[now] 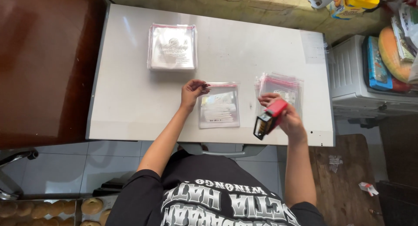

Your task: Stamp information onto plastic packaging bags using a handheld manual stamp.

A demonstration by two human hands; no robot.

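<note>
**K:** Looking at the single clear bag (219,105): flat on the white table (130,99), near the front edge, between both hands. Printed label faces up, red strip along the top.

**M:** Left hand (191,92)?

**K:** Fingertips pinched narrow on the bag's top-left corner. Reads as pinning it so it can't slide.

**M:** Right hand (287,117)?

**K:** Closed around a red-and-black stamper (269,119), held above the table just right of the bag. It is tilted, black base end angled down toward the person. Not touching the bag.

**M:** Other stock?

**K:** Loose fan of similar bags (283,87) right behind the right hand, touching nothing else; sloppy pile, looks within easy reach of that hand. Neat square stack of bags (172,46) at the far side, well apart from both hands.

**M:** Surroundings?

**K:** Dark wooden surface (43,65) left of the table. Tray of round buns (39,208) low left, by the person's side. White cabinet (365,86) with cluttered coloured items to the right.
</note>
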